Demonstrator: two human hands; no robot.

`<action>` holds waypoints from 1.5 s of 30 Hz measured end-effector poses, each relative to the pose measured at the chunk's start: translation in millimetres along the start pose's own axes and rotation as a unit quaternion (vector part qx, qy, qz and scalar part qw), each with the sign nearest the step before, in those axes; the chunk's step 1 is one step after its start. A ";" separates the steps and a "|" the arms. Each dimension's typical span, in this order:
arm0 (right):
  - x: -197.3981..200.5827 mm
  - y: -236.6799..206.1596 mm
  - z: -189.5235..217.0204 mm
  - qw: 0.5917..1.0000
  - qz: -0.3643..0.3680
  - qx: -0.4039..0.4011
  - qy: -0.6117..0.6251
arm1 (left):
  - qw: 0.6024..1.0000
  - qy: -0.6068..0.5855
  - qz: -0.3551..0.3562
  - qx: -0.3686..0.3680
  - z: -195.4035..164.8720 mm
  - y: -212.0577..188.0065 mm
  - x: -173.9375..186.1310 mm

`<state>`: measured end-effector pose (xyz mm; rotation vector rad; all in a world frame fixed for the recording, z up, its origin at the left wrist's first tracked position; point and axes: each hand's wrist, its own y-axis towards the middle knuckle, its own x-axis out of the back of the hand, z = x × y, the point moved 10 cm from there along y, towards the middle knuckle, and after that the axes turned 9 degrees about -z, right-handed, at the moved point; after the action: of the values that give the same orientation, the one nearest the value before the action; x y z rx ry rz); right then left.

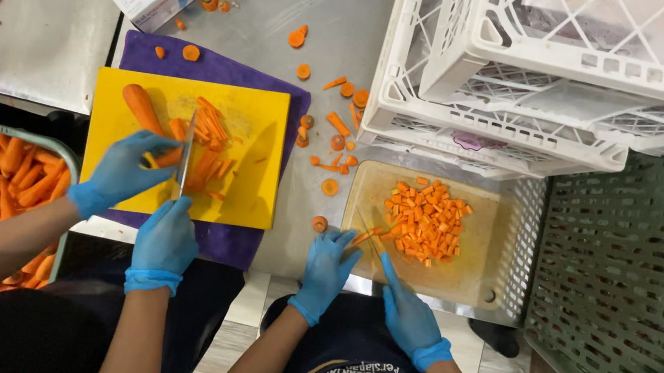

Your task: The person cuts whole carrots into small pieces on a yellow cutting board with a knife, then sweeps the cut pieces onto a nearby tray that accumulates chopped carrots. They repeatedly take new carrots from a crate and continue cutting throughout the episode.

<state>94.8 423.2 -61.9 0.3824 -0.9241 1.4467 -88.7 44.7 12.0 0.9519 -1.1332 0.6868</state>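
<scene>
The carrot piece (361,236) lies at lower centre on the beige cutting board (472,269), pinned under the fingertips of the gloved left hand (327,265). The gloved right hand (409,312) is closed around a thin knife (369,237). A pile of diced carrot (428,222) sits mid-board. At the left edge a metal tray (13,133) holds peeled carrots. Stacked white crates (526,92) overhang the board's top, with a green crate (629,287) to the right. To the left, a co-worker's gloved hands (163,238) slice strips on a yellow board (264,120).
</scene>
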 end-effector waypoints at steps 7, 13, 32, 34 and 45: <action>-17.8 5.9 0.9 0.997 -0.040 0.066 -0.003 | 0.898 0.213 0.356 -0.149 30.5 -50.6 -65.0; -30.0 38.2 -10.9 1.000 -0.006 -0.003 0.002 | 0.975 -0.098 0.023 0.197 101.3 -31.2 -48.8; -47.8 46.2 6.5 0.994 0.081 0.077 -0.017 | 0.948 0.017 -0.113 0.297 30.0 140.0 -38.8; -27.7 39.7 17.5 0.989 0.019 0.144 -0.014 | 0.949 -0.018 -0.147 0.279 17.4 139.4 -36.8; -15.0 37.0 1.9 0.985 -0.046 0.166 0.010 | 0.939 -0.034 -0.132 0.316 1.3 99.1 -20.9</action>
<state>61.3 416.9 -82.8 0.6475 -0.6383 1.5178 -179.7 88.4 19.2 1.6512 -0.8233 0.8174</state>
